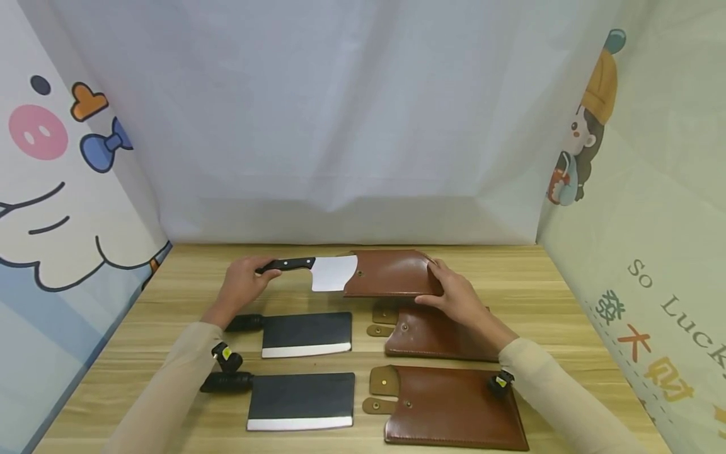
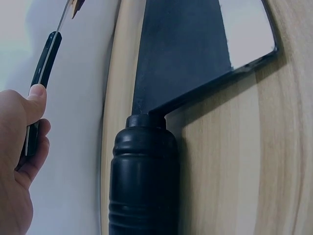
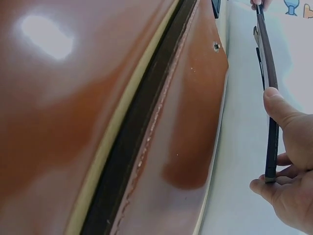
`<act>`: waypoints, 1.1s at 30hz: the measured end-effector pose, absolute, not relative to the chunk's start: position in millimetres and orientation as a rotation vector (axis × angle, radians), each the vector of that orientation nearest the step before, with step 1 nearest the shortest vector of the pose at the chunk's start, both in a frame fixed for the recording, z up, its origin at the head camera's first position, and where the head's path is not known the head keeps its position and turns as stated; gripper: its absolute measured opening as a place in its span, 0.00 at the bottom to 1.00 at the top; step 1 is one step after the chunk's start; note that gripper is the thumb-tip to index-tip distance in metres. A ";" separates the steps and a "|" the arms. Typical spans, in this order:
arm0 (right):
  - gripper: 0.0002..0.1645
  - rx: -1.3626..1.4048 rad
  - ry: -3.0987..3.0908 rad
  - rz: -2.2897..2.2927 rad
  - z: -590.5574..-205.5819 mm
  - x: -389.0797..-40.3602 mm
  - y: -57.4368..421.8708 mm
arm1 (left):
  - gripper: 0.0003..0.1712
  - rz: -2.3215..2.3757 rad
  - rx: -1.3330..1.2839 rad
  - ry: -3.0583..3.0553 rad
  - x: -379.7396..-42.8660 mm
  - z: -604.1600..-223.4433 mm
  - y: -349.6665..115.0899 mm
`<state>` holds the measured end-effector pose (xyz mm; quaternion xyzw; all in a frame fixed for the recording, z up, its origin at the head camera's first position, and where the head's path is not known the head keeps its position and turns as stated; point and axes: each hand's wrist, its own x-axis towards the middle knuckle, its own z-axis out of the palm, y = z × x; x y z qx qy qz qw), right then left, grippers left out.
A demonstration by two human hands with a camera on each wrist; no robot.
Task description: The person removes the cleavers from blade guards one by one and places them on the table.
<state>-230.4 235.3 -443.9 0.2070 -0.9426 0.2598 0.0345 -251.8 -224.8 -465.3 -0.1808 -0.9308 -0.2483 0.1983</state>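
Observation:
Near the back of the table, my left hand grips the black riveted handle of a cleaver, thumb and fingers wrapped round it in the left wrist view. Its bright blade points right, the front part hidden inside a brown leather sheath. My right hand pinches that sheath at its right end, thumb on the near face. Seen from the right wrist, the sheath is held nearly edge-on, above the table. Whether its strap is fastened cannot be seen.
Two black cleavers, one behind and one in front, lie with handles to the left. Right of them lie two brown sheaths, a rear one partly under my right arm and a front one, their straps loose. A white cloth hangs behind.

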 end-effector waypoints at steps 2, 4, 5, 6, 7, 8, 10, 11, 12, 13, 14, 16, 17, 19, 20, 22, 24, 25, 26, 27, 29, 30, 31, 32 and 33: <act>0.55 0.637 -2.899 0.798 -443.2 -230.2 236.0 | 0.21 -0.700 -0.508 -2.593 -250.2 -465.0 -225.2; 0.55 0.639 -2.898 0.796 -442.9 -229.9 236.7 | 0.22 -0.702 -0.505 -2.588 -248.6 -465.3 -226.0; 0.55 0.639 -2.897 0.797 -442.6 -229.5 237.1 | 0.22 -0.705 -0.504 -2.587 -247.9 -465.1 -226.4; 0.56 0.638 -2.896 0.800 -442.0 -229.1 237.5 | 0.22 -0.709 -0.502 -2.589 -247.2 -464.9 -226.6; 0.56 0.638 -2.897 0.799 -441.9 -228.8 237.9 | 0.22 -0.713 -0.499 -2.594 -246.6 -464.6 -226.9; 0.56 0.636 -2.899 0.797 -441.7 -228.5 238.5 | 0.23 -0.716 -0.495 -2.600 -246.4 -464.5 -227.2; 0.56 0.631 -2.902 0.801 -440.9 -227.7 239.5 | 0.23 -0.716 -0.487 -2.613 -246.1 -464.4 -227.6; 0.56 0.628 -2.904 0.797 -441.1 -227.5 240.3 | 0.23 -0.714 -0.485 -2.618 -246.3 -464.5 -227.8; 0.56 0.625 -2.905 0.799 -440.6 -227.3 240.7 | 0.23 -0.710 -0.483 -2.621 -246.4 -464.7 -227.9; 0.56 0.624 -2.906 0.798 -440.4 -227.1 241.3 | 0.23 -0.707 -0.481 -2.622 -246.4 -464.7 -227.9; 0.56 0.622 -2.907 0.799 -439.7 -226.8 241.8 | 0.23 -0.704 -0.480 -2.623 -246.4 -464.7 -227.9; 0.56 0.623 -2.906 0.799 -439.1 -226.6 242.9 | 0.23 -0.699 -0.480 -2.622 -245.9 -464.4 -227.9; 0.56 0.622 -2.904 0.799 -438.8 -226.4 243.5 | 0.23 -0.700 -0.479 -2.621 -245.6 -464.1 -228.0; 0.56 0.626 -2.902 0.800 -437.7 -226.0 244.2 | 0.23 -0.701 -0.471 -2.622 -244.6 -463.3 -228.5; 0.56 0.625 -2.901 0.801 -437.2 -225.7 244.6 | 0.23 -0.698 -0.467 -2.622 -244.1 -462.9 -229.0; 0.56 0.620 -2.901 0.807 -436.4 -224.9 245.5 | 0.23 -0.695 -0.462 -2.625 -243.0 -462.0 -230.1; 0.56 0.613 -2.909 0.806 -435.6 -223.8 246.3 | 0.23 -0.695 -0.456 -2.627 -242.2 -461.8 -231.3; 0.56 0.610 -2.912 0.804 -435.6 -223.4 246.8 | 0.23 -0.694 -0.456 -2.628 -242.0 -461.6 -231.9; 0.56 0.606 -2.916 0.804 -435.3 -222.9 247.2 | 0.23 -0.693 -0.457 -2.628 -241.5 -461.5 -232.3; 0.56 0.602 -2.920 0.800 -435.6 -222.6 247.7 | 0.23 -0.693 -0.456 -2.630 -241.3 -461.5 -232.9; 0.56 0.602 -2.921 0.793 -435.9 -222.1 248.5 | 0.23 -0.694 -0.453 -2.627 -241.0 -461.7 -233.9; 0.56 0.601 -2.919 0.794 -435.9 -221.8 248.9 | 0.23 -0.692 -0.452 -2.626 -240.9 -461.8 -234.4; 0.56 0.603 -2.916 0.797 -436.2 -221.6 249.3 | 0.23 -0.691 -0.452 -2.624 -240.7 -461.7 -234.9; 0.56 0.603 -2.913 0.802 -436.1 -221.2 249.7 | 0.23 -0.690 -0.452 -2.623 -240.6 -461.7 -235.4; 0.56 0.606 -2.910 0.802 -436.5 -220.9 250.1 | 0.23 -0.694 -0.452 -2.622 -240.5 -461.8 -236.1</act>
